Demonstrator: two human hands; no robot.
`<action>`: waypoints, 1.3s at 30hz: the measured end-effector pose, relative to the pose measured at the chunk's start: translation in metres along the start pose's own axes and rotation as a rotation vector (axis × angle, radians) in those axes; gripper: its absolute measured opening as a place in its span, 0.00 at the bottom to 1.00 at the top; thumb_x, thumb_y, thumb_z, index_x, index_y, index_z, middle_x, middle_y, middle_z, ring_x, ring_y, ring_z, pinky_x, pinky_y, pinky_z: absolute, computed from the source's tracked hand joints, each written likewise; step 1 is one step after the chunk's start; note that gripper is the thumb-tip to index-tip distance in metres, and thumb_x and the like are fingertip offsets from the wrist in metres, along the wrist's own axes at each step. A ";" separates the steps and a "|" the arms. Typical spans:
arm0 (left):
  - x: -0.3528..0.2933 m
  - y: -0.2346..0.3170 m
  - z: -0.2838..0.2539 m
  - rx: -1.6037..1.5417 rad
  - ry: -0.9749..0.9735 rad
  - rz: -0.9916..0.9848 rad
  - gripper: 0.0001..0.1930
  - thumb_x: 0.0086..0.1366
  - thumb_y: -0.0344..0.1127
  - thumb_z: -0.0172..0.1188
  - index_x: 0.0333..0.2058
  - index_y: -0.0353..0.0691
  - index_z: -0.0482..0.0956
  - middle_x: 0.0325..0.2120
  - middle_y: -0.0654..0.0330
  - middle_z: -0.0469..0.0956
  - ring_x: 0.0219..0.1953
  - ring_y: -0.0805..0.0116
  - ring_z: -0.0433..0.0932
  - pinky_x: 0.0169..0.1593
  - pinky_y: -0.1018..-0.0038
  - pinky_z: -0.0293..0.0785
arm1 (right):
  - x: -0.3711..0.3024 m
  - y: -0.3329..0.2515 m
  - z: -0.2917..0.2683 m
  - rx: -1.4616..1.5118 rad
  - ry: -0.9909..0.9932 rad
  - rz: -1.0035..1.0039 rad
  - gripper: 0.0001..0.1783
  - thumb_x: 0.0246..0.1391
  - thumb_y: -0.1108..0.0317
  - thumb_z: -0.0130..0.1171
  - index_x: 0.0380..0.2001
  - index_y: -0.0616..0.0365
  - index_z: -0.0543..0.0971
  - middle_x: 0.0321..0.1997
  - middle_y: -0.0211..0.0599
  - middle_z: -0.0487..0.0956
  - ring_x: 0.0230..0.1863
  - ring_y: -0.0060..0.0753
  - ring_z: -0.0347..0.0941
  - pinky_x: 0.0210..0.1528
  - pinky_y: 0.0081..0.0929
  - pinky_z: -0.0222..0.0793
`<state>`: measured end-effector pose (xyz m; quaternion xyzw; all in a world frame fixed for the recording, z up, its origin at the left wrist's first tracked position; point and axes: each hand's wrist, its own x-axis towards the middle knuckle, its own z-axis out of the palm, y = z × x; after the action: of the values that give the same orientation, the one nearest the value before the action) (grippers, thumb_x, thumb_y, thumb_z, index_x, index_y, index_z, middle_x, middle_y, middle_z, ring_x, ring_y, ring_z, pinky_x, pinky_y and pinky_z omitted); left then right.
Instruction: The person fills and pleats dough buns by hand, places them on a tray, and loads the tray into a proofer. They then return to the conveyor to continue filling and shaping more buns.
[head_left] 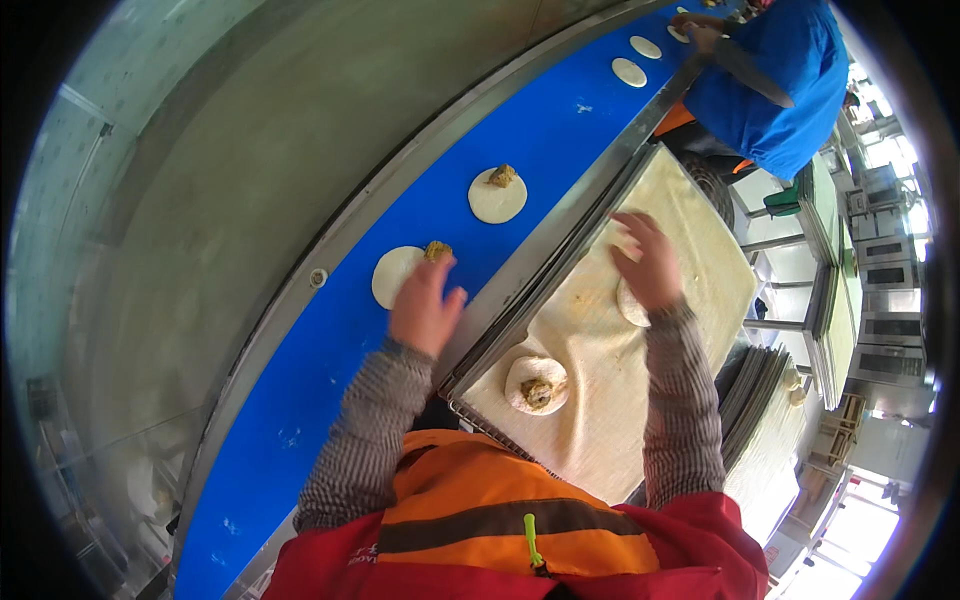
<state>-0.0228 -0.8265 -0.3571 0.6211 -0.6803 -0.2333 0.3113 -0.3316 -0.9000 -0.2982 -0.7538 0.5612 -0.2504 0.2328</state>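
My left hand [425, 312] reaches over the blue conveyor belt. Its thumb stands apart from the fingers, whose tips are at a round of dough [394, 277] and its lump of brown filling [437, 251]; whether they touch, I cannot tell. Further up the belt lies another dough round [497, 203] with filling [502, 176] at its far edge. My right hand [648, 262], fingers spread, hovers over the cloth-covered tray [585, 330]. A dough round [631, 304] is partly hidden beneath it. Nearer me on the cloth sits one more round [522, 372] with filling [537, 393] on it.
Up the belt [545, 130], plain dough rounds [629, 72] lie near a co-worker in a blue garment [785, 90], whose hands are over the belt. A metal rail separates belt and tray. Stacked trays [765, 420] stand at my right, with a rack [825, 270] beyond.
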 end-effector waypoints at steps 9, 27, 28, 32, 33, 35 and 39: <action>-0.038 -0.092 -0.025 0.102 -0.005 -0.178 0.15 0.50 0.33 0.67 0.36 0.38 0.75 0.36 0.53 0.72 0.37 0.55 0.74 0.41 0.64 0.74 | 0.109 -0.058 0.170 -0.360 -0.483 -0.307 0.20 0.47 0.64 0.59 0.46 0.52 0.76 0.46 0.40 0.75 0.49 0.46 0.69 0.49 0.40 0.68; -0.238 -0.222 -0.158 0.106 -0.168 -0.509 0.22 0.42 0.35 0.69 0.37 0.35 0.72 0.31 0.53 0.72 0.34 0.59 0.73 0.39 0.62 0.71 | -0.007 -0.178 0.264 -0.033 -0.846 -0.451 0.19 0.47 0.64 0.59 0.44 0.57 0.74 0.37 0.47 0.75 0.38 0.49 0.72 0.39 0.44 0.70; -0.247 -0.227 -0.161 0.008 -0.168 -0.569 0.21 0.44 0.35 0.68 0.37 0.35 0.72 0.32 0.53 0.73 0.34 0.59 0.73 0.39 0.62 0.72 | -0.014 -0.187 0.262 -0.062 -0.962 -0.459 0.21 0.49 0.69 0.58 0.48 0.57 0.71 0.39 0.48 0.74 0.38 0.49 0.72 0.40 0.44 0.70; -0.270 -0.224 -0.179 0.065 -0.250 -0.746 0.22 0.43 0.37 0.68 0.37 0.36 0.71 0.32 0.51 0.73 0.34 0.59 0.75 0.38 0.61 0.72 | -0.014 -0.190 0.210 0.307 -0.705 -0.241 0.22 0.47 0.68 0.59 0.48 0.57 0.72 0.38 0.45 0.76 0.38 0.47 0.74 0.40 0.41 0.71; -0.269 -0.215 -0.184 0.108 -0.244 -0.753 0.23 0.44 0.37 0.68 0.38 0.36 0.71 0.33 0.51 0.74 0.35 0.60 0.75 0.39 0.62 0.72 | -0.009 -0.177 0.186 0.466 -0.557 -0.216 0.21 0.48 0.66 0.59 0.47 0.57 0.73 0.37 0.44 0.77 0.36 0.46 0.75 0.38 0.41 0.71; -0.257 -0.187 -0.191 0.212 -0.241 -0.792 0.24 0.46 0.36 0.67 0.41 0.35 0.71 0.36 0.52 0.75 0.38 0.60 0.76 0.41 0.63 0.73 | 0.008 -0.136 0.130 0.492 -0.358 -0.177 0.24 0.46 0.62 0.63 0.48 0.54 0.74 0.41 0.41 0.78 0.39 0.40 0.76 0.41 0.37 0.73; -0.177 -0.096 -0.170 -0.375 -0.136 -0.773 0.21 0.52 0.30 0.61 0.46 0.33 0.70 0.38 0.55 0.75 0.41 0.65 0.75 0.43 0.68 0.73 | 0.032 -0.015 0.013 0.906 -0.006 0.162 0.30 0.48 0.67 0.65 0.55 0.60 0.67 0.48 0.39 0.75 0.45 0.32 0.75 0.47 0.29 0.75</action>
<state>0.1715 -0.6512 -0.3301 0.7462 -0.3623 -0.4927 0.2630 -0.3045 -0.9262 -0.2946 -0.5305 0.4515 -0.4495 0.5593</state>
